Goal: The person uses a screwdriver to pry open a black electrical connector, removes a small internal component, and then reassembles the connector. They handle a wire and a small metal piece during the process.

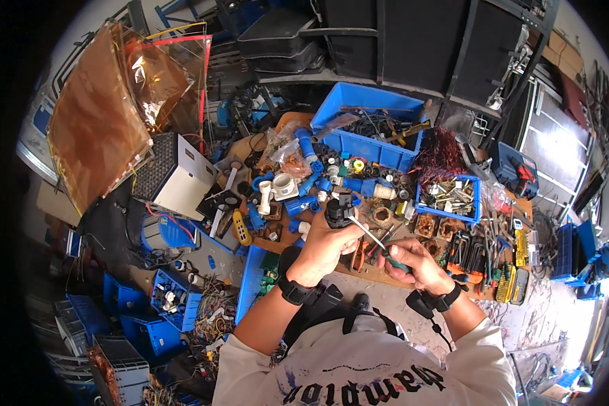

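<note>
My left hand (320, 247) is closed around a small black part (340, 211) and holds it up over the near side of the workbench. A screwdriver (369, 234) with a green handle is gripped in my right hand (421, 264). Its bright shaft slants up and left, and the tip is at the black part. Whether the tip sits in a screw is too small to tell. Pliers with orange handles (361, 257) lie on the bench between my hands, partly hidden by them.
White and blue pipe fittings (284, 186) crowd the bench. Behind them stands a large blue bin (331, 139) of cables. A smaller blue bin (479, 203) of metal pieces sits to the right, near hex keys (477, 252). A yellow meter (241, 229) lies left.
</note>
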The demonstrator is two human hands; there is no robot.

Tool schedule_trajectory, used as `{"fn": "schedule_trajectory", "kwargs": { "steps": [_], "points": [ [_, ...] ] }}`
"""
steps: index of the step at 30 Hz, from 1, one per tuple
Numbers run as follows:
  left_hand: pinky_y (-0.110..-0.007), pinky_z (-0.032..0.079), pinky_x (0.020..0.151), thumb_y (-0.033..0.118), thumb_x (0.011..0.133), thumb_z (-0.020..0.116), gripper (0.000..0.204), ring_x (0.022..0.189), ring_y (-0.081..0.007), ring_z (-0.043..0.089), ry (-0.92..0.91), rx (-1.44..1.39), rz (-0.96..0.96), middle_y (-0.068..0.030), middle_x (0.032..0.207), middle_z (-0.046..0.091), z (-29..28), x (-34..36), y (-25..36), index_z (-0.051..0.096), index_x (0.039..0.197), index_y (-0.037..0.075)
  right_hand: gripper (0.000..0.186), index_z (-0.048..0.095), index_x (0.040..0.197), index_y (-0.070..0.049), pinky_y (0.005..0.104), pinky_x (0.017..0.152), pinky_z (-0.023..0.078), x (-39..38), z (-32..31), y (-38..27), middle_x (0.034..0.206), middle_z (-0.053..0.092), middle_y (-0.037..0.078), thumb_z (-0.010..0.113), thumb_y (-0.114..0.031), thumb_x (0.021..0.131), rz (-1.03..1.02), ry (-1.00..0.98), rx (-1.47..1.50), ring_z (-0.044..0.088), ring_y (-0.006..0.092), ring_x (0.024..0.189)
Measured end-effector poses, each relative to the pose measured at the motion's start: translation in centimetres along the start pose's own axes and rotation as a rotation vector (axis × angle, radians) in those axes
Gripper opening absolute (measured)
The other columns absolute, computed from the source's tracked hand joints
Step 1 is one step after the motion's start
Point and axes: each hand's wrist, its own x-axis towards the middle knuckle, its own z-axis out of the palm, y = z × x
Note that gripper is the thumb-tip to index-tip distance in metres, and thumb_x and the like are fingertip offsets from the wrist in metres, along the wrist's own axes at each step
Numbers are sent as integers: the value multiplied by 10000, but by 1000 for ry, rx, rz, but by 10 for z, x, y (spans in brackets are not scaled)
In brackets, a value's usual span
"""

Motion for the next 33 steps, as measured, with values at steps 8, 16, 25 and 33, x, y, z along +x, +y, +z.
{"fn": "schedule_trajectory", "kwargs": {
  "steps": [8, 16, 25, 33],
  "points": [
    [-271, 456, 606, 85, 801, 719, 172, 645, -84, 525, 156, 731, 289, -6, 720, 595, -5, 5, 6, 583, 869, 6, 496, 556, 919, 40, 191, 317, 196, 6, -20, 4, 550, 357, -46, 473, -445, 975, 272, -234, 435, 285, 22, 387],
    [-307, 504, 633, 46, 751, 697, 190, 686, -176, 659, 641, 1019, 419, -87, 783, 681, -19, 15, 33, 619, 921, 11, 461, 576, 938, 12, 196, 330, 198, -23, -18, -17, 583, 382, -43, 450, -428, 997, 330, -71, 247, 288, 19, 410],
    [-251, 451, 569, 105, 840, 660, 213, 622, -84, 549, 277, 582, 283, -4, 750, 597, -5, -2, 40, 549, 1001, 24, 230, 604, 1093, -14, 239, 511, 385, -54, 1, -48, 710, 557, 33, 563, -196, 958, -15, 236, -410, 450, 115, 525],
    [-256, 485, 643, 89, 840, 706, 268, 709, -83, 586, 237, 800, 457, -20, 794, 624, 10, -7, 31, 531, 1028, 12, 311, 617, 1126, -18, 388, 678, 518, -54, 37, -90, 932, 672, 172, 668, -107, 833, -394, 343, -1130, 655, 347, 772]
  ]
}}
